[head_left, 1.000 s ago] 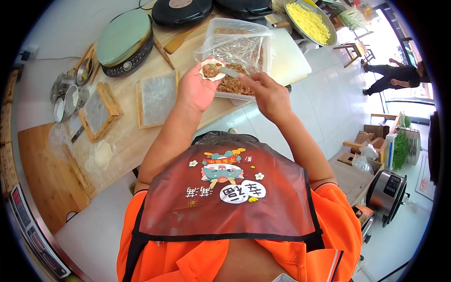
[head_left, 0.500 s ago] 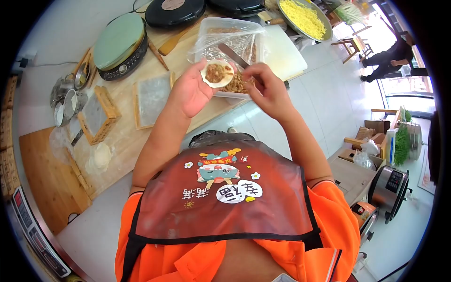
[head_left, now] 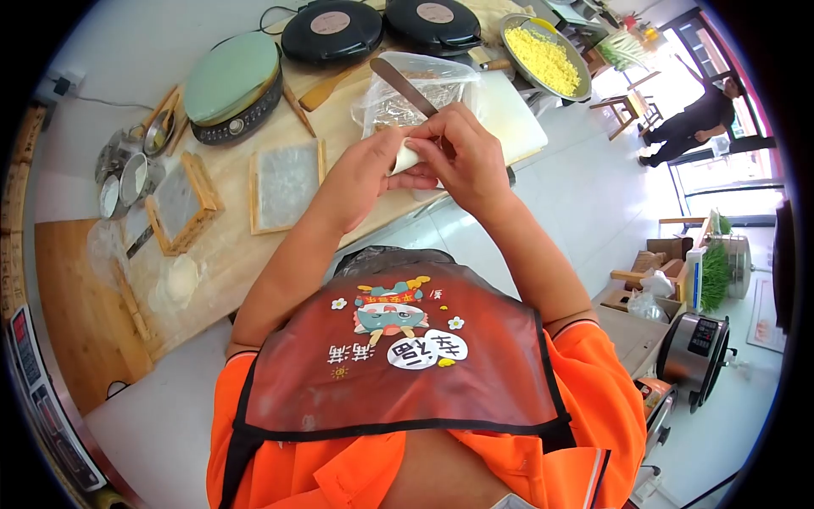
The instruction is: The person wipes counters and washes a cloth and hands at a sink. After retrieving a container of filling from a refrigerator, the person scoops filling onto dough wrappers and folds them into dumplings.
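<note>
My left hand (head_left: 366, 174) holds a white dough wrapper (head_left: 405, 158), which is now folded over so its filling is hidden. My right hand (head_left: 465, 157) pinches the wrapper's edge from the other side, with a flat metal spatula (head_left: 402, 86) kept in the same hand, its blade pointing up and to the left. Behind both hands stands a plastic tub (head_left: 458, 78) covered partly with cling film; the hands hide most of the meat filling in it.
Round griddles, one green-lidded (head_left: 231, 78) and two black (head_left: 332, 32), line the table's back. Two wooden frames (head_left: 288, 185) and a dough piece (head_left: 182, 277) lie left. A pan of yellow food (head_left: 543, 61) sits right. Another person (head_left: 697, 123) stands far right.
The open wrapper with filling has been folded over. My right hand has come in to meet my left at the wrapper, and the spatula blade has swung upward, away from the filling.
</note>
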Demonstrator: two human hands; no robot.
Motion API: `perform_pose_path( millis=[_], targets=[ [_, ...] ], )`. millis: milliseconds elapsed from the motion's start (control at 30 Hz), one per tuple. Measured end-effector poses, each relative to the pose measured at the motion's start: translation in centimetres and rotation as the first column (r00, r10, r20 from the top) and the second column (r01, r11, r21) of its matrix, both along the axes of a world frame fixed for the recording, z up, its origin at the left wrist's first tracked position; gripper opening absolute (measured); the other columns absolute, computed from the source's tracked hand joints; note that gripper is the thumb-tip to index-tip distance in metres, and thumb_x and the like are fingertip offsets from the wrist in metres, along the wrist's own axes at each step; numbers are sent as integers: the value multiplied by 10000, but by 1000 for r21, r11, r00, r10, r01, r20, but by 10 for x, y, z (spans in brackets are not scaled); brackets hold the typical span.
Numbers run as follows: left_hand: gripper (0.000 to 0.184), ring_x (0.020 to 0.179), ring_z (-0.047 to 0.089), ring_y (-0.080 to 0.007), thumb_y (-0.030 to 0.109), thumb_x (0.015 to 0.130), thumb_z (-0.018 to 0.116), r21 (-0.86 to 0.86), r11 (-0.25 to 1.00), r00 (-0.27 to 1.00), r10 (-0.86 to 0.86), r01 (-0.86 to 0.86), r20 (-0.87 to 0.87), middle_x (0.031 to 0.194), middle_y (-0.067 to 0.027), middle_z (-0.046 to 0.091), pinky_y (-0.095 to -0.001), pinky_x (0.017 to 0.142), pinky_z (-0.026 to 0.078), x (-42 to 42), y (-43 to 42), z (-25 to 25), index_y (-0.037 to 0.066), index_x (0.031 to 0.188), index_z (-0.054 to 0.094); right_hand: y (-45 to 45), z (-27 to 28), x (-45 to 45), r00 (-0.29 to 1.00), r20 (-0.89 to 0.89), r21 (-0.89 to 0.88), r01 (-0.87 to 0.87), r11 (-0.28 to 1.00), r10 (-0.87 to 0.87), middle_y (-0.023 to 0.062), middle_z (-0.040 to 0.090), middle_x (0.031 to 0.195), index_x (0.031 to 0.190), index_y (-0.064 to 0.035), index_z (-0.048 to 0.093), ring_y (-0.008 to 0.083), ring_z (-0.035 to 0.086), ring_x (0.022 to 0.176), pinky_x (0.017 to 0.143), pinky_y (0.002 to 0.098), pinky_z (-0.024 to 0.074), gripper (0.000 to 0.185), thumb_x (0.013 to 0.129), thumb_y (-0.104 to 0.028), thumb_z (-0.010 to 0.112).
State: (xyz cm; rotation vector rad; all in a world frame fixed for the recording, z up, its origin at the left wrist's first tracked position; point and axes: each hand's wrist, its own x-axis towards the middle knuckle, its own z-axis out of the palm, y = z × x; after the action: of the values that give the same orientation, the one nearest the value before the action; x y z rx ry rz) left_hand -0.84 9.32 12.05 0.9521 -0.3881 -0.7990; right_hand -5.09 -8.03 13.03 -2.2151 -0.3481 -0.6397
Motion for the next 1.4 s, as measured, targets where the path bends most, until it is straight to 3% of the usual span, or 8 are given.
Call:
perform_pose_path(
  millis=[233,400,633,833,1100,1200,1267,1400],
  targets=[
    [499,1130,579,-159,190,1022,466,195,946,785,89,-260,612,1298,-153,549,-289,911,512,-14,15,39,-38,1448,341,8,34,1,956,269,-40,-110,993,117,105,569,937,956,-89,634,267,611,821,707,367,505,149,833,-142,698],
    [798,1306,447,-271,451,981,479,56,986,741,80,-156,667,1463,-200,390,-369,1037,406,-14,25,83,-59,1503,158,22,100,-28,951,-67,482,-233,845,301,57,569,904,900,-17,609,137,587,775,664,273,503,103,881,-76,691],
    [831,1414,296,-326,592,971,375,-288,957,780,203,-30,592,1517,-198,328,-420,1162,200,-26,2,74,-82,1454,302,39,84,-36,996,21,262,-89,961,86,38,601,809,892,-48,609,126,558,686,607,271,438,131,844,-112,713],
    [368,979,588,-382,183,993,339,-115,806,0,141,-581,990,1010,-167,655,-479,1027,374,-17,17,52,-50,1054,618,35,79,-48,994,-81,316,-47,948,76,45,600,774,906,-40,617,132,560,689,612,274,440,129,847,-109,707],
    [366,907,617,-245,208,1016,373,-19,908,549,270,-418,791,914,-144,666,-367,898,447,-16,-2,34,-45,957,631,26,56,-47,975,154,121,144,982,-162,63,566,856,916,-102,624,213,573,750,639,311,459,136,839,-164,718],
    [346,837,645,-256,225,1010,405,-119,773,207,310,-623,928,943,-140,683,-341,817,486,-5,-10,11,-26,976,641,-2,18,-24,983,-35,344,179,922,-179,115,606,1046,1163,-108,634,233,593,873,771,326,471,331,885,-286,640],
    [347,820,640,-244,267,1001,450,-143,934,941,337,-328,41,940,-147,676,-334,777,491,2,-3,20,-32,1010,627,-34,6,-30,885,-459,552,349,757,-74,47,592,939,1270,-119,615,175,544,777,647,273,456,482,981,-455,426],
    [347,779,621,-221,306,982,505,1,904,889,421,-428,-180,890,-134,664,-349,754,493,32,17,-35,-22,1002,614,-85,-65,-23,711,-682,612,429,664,170,6,573,887,1274,-139,639,100,443,660,587,226,394,641,972,-611,329]
  ],
)
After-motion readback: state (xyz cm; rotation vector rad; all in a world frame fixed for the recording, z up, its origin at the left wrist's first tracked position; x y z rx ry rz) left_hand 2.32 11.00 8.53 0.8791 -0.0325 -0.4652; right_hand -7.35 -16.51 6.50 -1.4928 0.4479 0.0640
